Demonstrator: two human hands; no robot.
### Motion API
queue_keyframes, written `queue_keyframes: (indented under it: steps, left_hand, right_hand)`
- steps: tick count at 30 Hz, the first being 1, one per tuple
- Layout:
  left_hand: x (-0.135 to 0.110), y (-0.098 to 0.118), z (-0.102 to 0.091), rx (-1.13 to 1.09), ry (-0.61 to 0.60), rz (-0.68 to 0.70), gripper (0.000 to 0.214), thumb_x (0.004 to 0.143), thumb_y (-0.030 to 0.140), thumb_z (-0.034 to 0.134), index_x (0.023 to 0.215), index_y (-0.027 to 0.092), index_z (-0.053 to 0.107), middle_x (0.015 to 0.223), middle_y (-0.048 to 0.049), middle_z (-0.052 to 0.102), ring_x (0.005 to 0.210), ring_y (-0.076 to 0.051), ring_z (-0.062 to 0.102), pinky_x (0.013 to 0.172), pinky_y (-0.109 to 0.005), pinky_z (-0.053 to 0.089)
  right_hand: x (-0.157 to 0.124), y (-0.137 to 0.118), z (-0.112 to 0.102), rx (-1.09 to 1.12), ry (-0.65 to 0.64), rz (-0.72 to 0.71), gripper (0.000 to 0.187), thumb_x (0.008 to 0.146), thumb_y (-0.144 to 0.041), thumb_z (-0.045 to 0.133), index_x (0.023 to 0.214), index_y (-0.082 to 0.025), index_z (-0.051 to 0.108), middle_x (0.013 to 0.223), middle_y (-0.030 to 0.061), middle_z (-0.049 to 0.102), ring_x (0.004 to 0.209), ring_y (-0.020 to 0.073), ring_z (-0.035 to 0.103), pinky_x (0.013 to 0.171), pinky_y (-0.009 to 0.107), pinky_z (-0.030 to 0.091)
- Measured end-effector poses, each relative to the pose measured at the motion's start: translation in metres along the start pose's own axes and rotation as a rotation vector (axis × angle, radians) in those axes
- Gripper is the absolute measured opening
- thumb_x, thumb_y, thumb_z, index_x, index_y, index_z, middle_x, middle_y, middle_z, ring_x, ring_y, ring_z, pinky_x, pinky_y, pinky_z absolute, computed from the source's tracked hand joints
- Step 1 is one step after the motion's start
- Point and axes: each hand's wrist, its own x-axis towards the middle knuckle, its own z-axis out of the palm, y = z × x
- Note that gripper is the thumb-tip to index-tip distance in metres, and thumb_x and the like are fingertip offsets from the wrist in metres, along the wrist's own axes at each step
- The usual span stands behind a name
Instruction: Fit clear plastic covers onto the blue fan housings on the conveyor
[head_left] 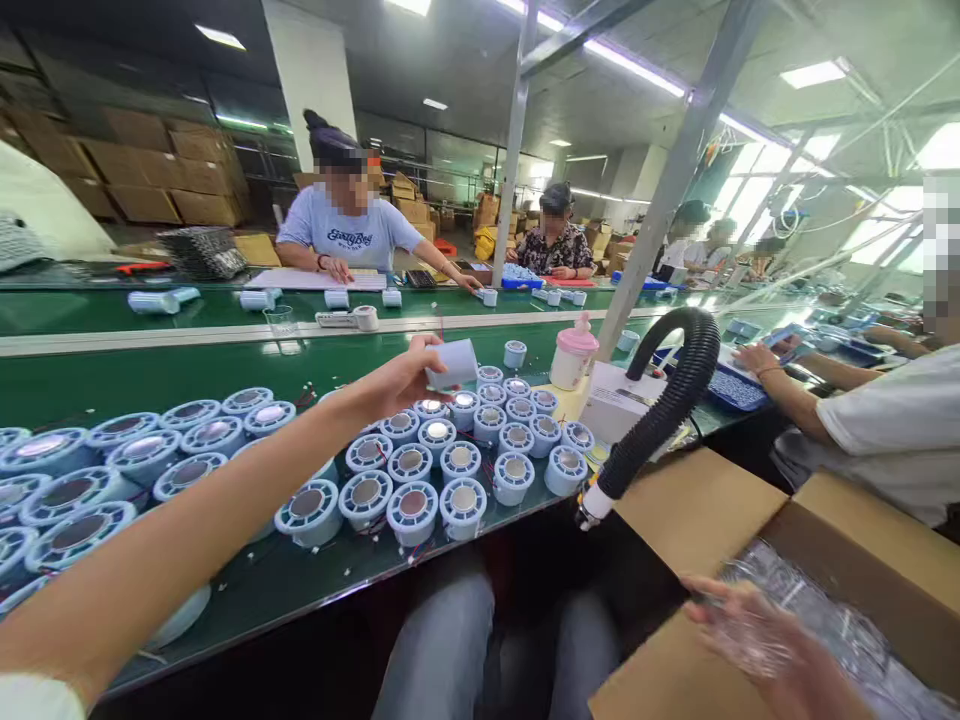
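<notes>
My left hand [415,380] reaches out over the bench and is closed round a pale blue plastic cylinder [456,364], which lies tilted on its side in the grip. Below it stand many pale blue round housings [412,506] with silvery discs in their tops and thin wires beside them. At the lower right my right hand [799,645], blurred by motion, is above the near side of an open cardboard box [697,510]. Its fingers are closed on a clear plastic piece [750,640] whose exact kind is smeared. More clear plastic pieces [847,630] fill the box.
A black flexible hose [686,380] arches over the bench's right end. Near it stand a pink-lidded cup [574,355] and a white box [619,400]. Across the green belt [187,365] co-workers sit; another person's hands [757,362] work at right. A metal post [660,190] rises between.
</notes>
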Motion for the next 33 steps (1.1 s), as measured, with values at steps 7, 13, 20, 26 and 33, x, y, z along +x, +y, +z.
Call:
queue_keyframes:
  steps: [7, 13, 20, 26, 33]
  left_hand:
    - [-0.098, -0.126, 0.013, 0.033, -0.292, -0.422, 0.035, 0.086, 0.047, 0.049, 0.093, 0.014, 0.057, 0.065, -0.0014, 0.057, 0.041, -0.01, 0.049, 0.031, -0.017, 0.037]
    - [-0.14, -0.152, 0.029, 0.604, -0.451, -0.262, 0.02, 0.082, 0.031, 0.06, 0.094, 0.017, 0.068, 0.083, -0.0013, 0.059, 0.068, -0.012, 0.054, 0.053, -0.019, 0.044]
    - [-0.149, -0.167, 0.023, 0.851, -0.289, 0.11, 0.035, 0.077, 0.037, 0.072, 0.108, 0.02, 0.064, 0.102, -0.0038, 0.058, 0.091, -0.019, 0.058, 0.085, -0.032, 0.047]
    - [-0.151, -0.191, 0.012, 0.738, -0.318, 0.2, 0.067, 0.055, 0.044, 0.088, 0.117, 0.028, 0.066, 0.124, -0.0089, 0.05, 0.117, -0.029, 0.052, 0.101, -0.045, 0.043]
    - [-0.159, -0.192, 0.013, 0.324, -0.41, -0.105, 0.07, 0.068, 0.03, 0.082, 0.132, 0.024, 0.051, 0.124, -0.0099, 0.06, 0.11, -0.025, 0.06, 0.091, -0.038, 0.052]
  right_hand:
    - [0.001, -0.035, 0.125, -0.687, -0.205, -0.43, 0.052, 0.09, -0.026, 0.057, 0.14, -0.031, 0.047, 0.13, 0.0142, 0.046, 0.117, 0.0319, 0.055, 0.095, 0.049, 0.051]
    - [0.009, -0.045, 0.165, -1.167, -0.181, -0.503, 0.044, 0.082, -0.011, 0.059, 0.125, -0.02, 0.061, 0.131, 0.0187, 0.047, 0.107, 0.0358, 0.054, 0.08, 0.05, 0.055]
    - [0.002, -0.038, 0.162, -0.684, -0.28, -0.157, 0.012, 0.078, -0.017, 0.072, 0.076, -0.019, 0.06, 0.122, 0.0104, 0.053, 0.108, 0.0267, 0.057, 0.084, 0.038, 0.052]
    - [0.002, -0.041, 0.162, -0.29, -0.139, 0.035, 0.023, 0.088, -0.028, 0.062, 0.066, -0.019, 0.062, 0.099, 0.0066, 0.061, 0.095, 0.0202, 0.06, 0.069, 0.027, 0.051]
    - [0.004, -0.038, 0.154, 0.048, -0.16, 0.147, 0.011, 0.08, -0.033, 0.074, 0.077, -0.023, 0.071, 0.117, 0.0072, 0.067, 0.105, 0.0267, 0.065, 0.072, 0.032, 0.059]
